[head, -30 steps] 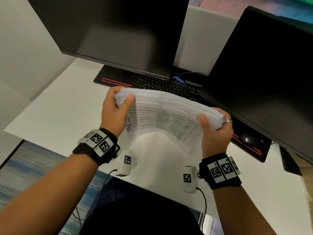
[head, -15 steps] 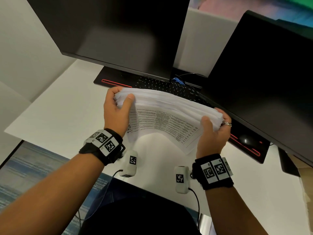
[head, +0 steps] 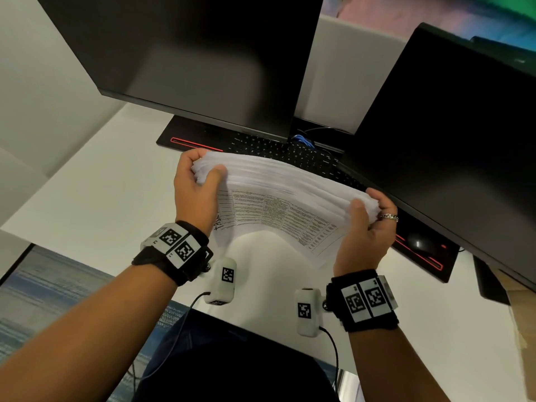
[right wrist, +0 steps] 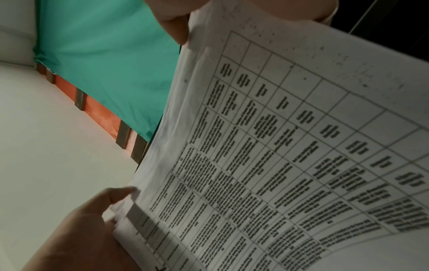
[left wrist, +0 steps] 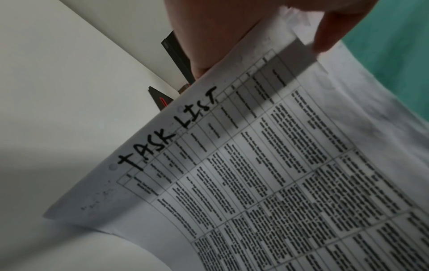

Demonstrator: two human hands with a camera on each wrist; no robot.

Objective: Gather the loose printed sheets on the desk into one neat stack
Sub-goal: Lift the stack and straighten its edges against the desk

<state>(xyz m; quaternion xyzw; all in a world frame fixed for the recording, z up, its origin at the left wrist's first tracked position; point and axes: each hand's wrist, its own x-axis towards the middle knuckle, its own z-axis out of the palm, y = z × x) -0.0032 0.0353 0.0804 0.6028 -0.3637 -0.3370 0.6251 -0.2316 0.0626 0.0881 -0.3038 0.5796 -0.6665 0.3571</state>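
A thick stack of white printed sheets stands on its long edge on the white desk, bowed so the front page with its table faces me. My left hand grips the stack's left end, thumb on the near face. My right hand grips the right end the same way. The front sheet carries handwritten "TASK LIST" above a printed table; the table fills the right wrist view too. The sheets' top edges look slightly uneven.
A black keyboard on a dark red-trimmed mat lies just behind the stack, under two dark monitors. A mouse sits on the mat at right. White partition walls stand at left.
Both hands have drawn a little closer to each other and nearer to me, still holding the stack upright; the stack's position has barely shifted.
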